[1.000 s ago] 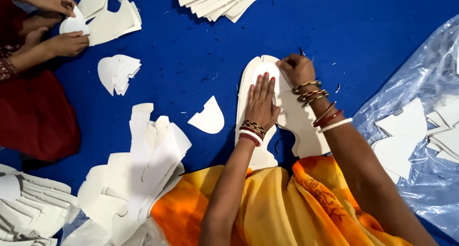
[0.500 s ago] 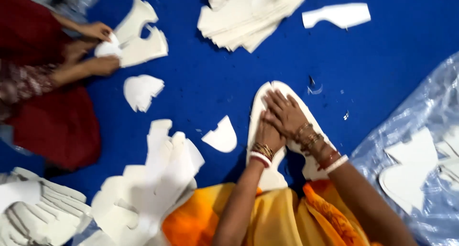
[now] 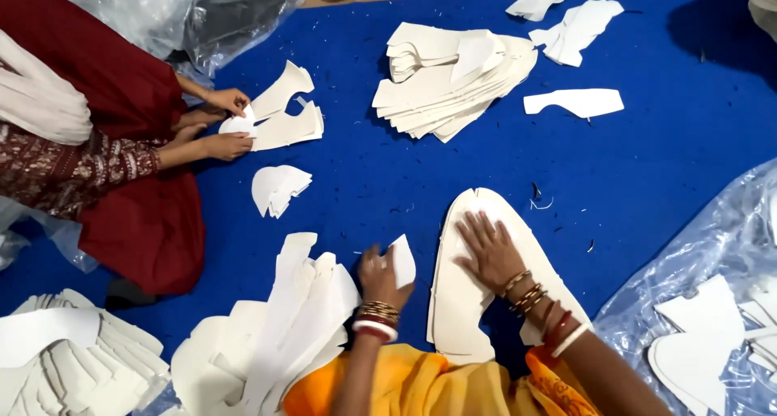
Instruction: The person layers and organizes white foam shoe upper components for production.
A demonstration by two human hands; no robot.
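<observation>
My right hand (image 3: 488, 250) lies flat, fingers spread, on a stack of large white arch-shaped cut sheets (image 3: 465, 303) on the blue floor cloth. My left hand (image 3: 380, 277) grips a small white cut piece (image 3: 402, 261) just left of that stack. Bangles ring both wrists. An orange garment covers my lap at the bottom.
A pile of white offcuts (image 3: 275, 335) lies to my left. A big stack of cut sheets (image 3: 453, 80) sits at the back. A person in red (image 3: 121, 141) at left handles white pieces (image 3: 279, 116). Clear plastic sheeting with pieces (image 3: 712, 319) is at right.
My left hand left the arch-shaped stack, moved left and took up the small white piece. My right hand slid down flat onto the stack. The camera view tilted up and back.
</observation>
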